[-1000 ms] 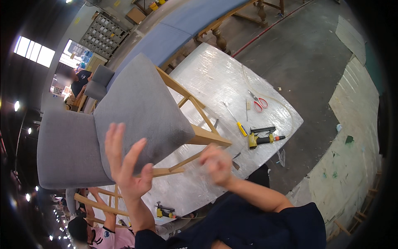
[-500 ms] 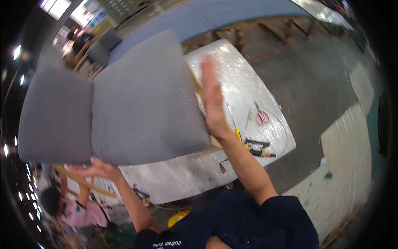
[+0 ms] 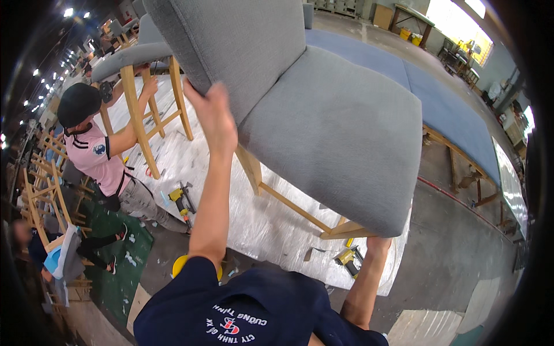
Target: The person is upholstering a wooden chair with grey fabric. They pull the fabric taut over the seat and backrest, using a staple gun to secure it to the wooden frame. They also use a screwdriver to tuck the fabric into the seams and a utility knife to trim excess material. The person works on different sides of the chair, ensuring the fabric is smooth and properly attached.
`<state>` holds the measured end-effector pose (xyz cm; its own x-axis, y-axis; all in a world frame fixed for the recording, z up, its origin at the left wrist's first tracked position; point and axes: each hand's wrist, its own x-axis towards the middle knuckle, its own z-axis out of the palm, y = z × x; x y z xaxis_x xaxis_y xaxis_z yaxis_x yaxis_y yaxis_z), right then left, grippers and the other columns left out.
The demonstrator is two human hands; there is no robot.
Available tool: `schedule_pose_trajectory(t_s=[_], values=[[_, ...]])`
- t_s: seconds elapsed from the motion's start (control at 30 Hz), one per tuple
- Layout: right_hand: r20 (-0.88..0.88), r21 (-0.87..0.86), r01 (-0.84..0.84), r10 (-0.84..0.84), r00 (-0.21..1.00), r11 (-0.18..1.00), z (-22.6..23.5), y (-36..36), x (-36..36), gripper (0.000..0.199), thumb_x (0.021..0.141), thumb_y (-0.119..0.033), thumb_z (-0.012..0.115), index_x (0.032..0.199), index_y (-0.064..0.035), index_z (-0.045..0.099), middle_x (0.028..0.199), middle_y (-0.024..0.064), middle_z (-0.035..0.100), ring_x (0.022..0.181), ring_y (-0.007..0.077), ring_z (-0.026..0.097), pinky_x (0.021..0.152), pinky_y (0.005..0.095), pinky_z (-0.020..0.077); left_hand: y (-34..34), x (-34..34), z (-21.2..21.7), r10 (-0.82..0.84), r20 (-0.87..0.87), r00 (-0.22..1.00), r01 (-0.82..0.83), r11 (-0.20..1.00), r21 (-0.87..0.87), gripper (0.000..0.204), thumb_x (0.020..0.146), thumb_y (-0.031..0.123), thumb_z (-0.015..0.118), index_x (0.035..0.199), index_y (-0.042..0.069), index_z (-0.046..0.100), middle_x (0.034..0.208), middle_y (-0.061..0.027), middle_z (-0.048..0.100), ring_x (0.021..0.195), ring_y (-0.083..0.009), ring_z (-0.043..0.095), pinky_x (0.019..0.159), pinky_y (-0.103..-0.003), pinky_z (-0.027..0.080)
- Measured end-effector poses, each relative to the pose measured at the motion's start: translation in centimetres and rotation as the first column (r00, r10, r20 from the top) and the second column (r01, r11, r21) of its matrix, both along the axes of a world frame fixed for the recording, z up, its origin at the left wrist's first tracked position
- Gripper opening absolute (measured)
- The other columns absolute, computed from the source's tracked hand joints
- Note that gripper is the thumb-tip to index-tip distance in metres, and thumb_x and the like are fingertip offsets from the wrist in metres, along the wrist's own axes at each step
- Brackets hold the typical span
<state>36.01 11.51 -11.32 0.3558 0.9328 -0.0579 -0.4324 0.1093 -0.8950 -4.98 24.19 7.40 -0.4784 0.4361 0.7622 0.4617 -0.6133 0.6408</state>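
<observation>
A grey upholstered chair (image 3: 340, 127) with light wooden legs is upright over the plastic-covered worktable (image 3: 254, 230) in front of me. My left hand (image 3: 216, 121) is raised against the lower side of its backrest (image 3: 248, 46); motion smears the fingers. Under the front corner of the seat, my right hand (image 3: 379, 245) grips the chair from below, its fingers mostly hidden. A yellow and black staple gun (image 3: 349, 262) lies on the table near my right forearm. Another similar tool (image 3: 182, 199) rests by the table's left edge.
On the left a co-worker in a pink shirt (image 3: 95, 155) handles another grey chair (image 3: 135, 109) at the same table. A blue-topped table (image 3: 450, 115) stands beyond, at the right. A yellow round container (image 3: 180, 266) sits below my left arm. Wooden chair frames (image 3: 43, 196) crowd the far left.
The chair has turned, its legs now showing beneath the seat. My right hand has gone from flat beside the seat to under its corner; my left has risen along the backrest. The view has swung.
</observation>
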Motion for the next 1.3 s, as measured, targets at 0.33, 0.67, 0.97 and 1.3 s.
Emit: schedule_pose_trajectory(t_s=[0.33,0.67,0.97,1.3], values=[[0.297,0.226,0.084,-0.151,0.943,0.970,-11.2,-2.8,-12.2,0.090,0.105,-0.075,0.020,0.169,-0.0149,0.003,0.176,0.0054,0.007,0.160,0.0292,0.014,0.130,0.0530,0.0100,11.4,7.7,15.4,-0.289,-0.196,0.937,0.229,0.933,-0.279,0.121,0.075,0.070,0.083,0.149,-0.014,0.035,0.141,-0.0341,0.056,0.130,-0.0404,0.060,0.110,-0.042,0.048],[-0.732,0.363,0.235,0.120,0.671,0.902,5.5,-5.2,-5.5,0.098,0.094,-0.085,0.040,0.163,-0.0156,0.035,0.166,0.0080,0.039,0.153,0.0302,0.032,0.127,0.0529,0.0215,15.1,7.7,15.4,-0.609,-0.196,0.768,0.576,0.792,-0.205,0.113,0.074,0.077,0.080,0.150,0.001,0.046,0.142,-0.0223,0.061,0.134,-0.0325,0.058,0.113,-0.043,0.046],[-0.491,0.071,0.283,-0.214,0.845,0.956,2.8,-5.6,-10.1,0.112,0.089,-0.091,0.041,0.168,-0.0197,0.008,0.172,0.0095,0.014,0.158,0.0323,0.019,0.126,0.0556,0.0248,12.2,-1.8,2.2,-0.740,-0.113,0.663,0.673,0.655,-0.343,0.058,0.110,0.042,0.038,0.156,0.009,0.050,0.157,-0.0113,0.053,0.148,-0.0245,0.045,0.118,-0.041,0.036],[-0.332,0.063,0.363,-0.323,0.886,0.930,2.7,-6.2,-11.6,0.108,0.089,-0.094,0.023,0.167,-0.0224,0.000,0.171,0.0100,0.011,0.159,0.0369,0.016,0.124,0.0604,0.0281,6.7,2.1,-2.5,-0.695,-0.072,0.716,0.678,0.716,-0.167,0.050,0.107,0.023,0.041,0.149,0.001,0.057,0.151,-0.0154,0.058,0.141,-0.0288,0.053,0.112,-0.038,0.043]])
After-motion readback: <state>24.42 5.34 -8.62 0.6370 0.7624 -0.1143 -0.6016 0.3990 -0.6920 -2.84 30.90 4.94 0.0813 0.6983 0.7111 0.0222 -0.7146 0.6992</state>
